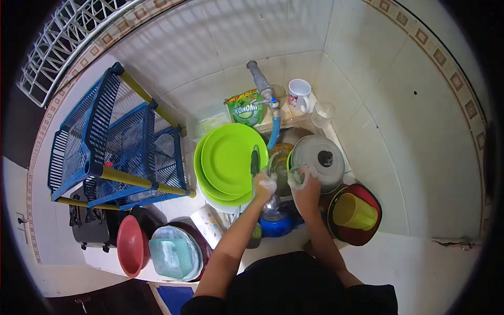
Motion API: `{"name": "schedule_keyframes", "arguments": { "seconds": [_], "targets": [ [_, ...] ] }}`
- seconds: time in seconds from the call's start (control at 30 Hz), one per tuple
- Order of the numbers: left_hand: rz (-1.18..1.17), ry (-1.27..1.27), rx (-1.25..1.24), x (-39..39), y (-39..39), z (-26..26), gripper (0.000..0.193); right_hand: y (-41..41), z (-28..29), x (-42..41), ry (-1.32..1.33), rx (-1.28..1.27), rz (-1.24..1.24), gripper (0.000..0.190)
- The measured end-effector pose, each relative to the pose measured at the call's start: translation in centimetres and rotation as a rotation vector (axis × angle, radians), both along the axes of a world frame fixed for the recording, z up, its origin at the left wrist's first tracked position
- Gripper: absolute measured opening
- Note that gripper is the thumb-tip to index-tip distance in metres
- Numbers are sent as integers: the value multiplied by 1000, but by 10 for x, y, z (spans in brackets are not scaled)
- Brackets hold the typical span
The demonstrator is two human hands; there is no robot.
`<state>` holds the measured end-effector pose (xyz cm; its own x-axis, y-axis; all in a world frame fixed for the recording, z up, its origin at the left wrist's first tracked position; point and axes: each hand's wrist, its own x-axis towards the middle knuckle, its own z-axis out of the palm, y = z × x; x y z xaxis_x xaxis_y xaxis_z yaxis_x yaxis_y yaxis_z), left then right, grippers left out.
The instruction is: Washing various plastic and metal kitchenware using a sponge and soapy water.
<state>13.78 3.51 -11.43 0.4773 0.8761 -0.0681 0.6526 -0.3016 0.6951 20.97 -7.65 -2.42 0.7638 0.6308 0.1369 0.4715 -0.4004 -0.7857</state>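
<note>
My left hand (265,186), wet with suds, is curled over the sink beside a dark-handled knife (255,159) that lies on the edge of the stacked green plates (228,159). A clear, rounded vessel (278,167) shows between the hands. My right hand (305,187), also sudsy, bends its fingers at a small translucent greenish item in front of a grey metal lid (321,157) with a black knob. What either hand grips is too blurred to tell. Above the sink hangs a tap with a blue hose end (274,132). A blue bowl (277,225) sits below the hands.
A blue rack with yellow posts (126,177) stands left. Nearer are a red basin (132,246), a teal container (169,258) and a patterned white cup (206,226). A yellow cup (354,211) lies right. A green pouch (246,109), white mug (299,94) and clear glass (323,114) stand behind.
</note>
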Motion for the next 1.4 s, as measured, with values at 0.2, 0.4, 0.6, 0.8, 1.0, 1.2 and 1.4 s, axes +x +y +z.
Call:
{"name": "schedule_keyframes", "arguments": {
  "seconds": [0.2, 0.4, 0.6, 0.8, 1.0, 1.2, 1.4],
  "targets": [
    [99, 65, -147, 6, 0, -22, 42, -1, -17, 15, -21, 170, -114, 24],
    [59, 48, -95, 9, -1, -7, 47, 0, -12, 14, 12, 209, -124, 23],
    [13, -7, 112, 3, 3, 5, 26, -3, -14, 8, -149, 158, -5, 30],
    [49, 114, 52, 2, 3, 60, 24, -5, -20, 7, -175, 159, -34, 29],
    [1, 103, 261, -10, 16, 82, 31, 0, -21, 5, -202, 146, -46, 29],
    [49, 47, 147, -47, 30, 109, 39, 0, -22, 4, -112, 246, -52, 25],
    [60, -340, -38, -118, 55, 61, 34, 5, -2, -14, 116, 262, 4, 18]
  ]
}}
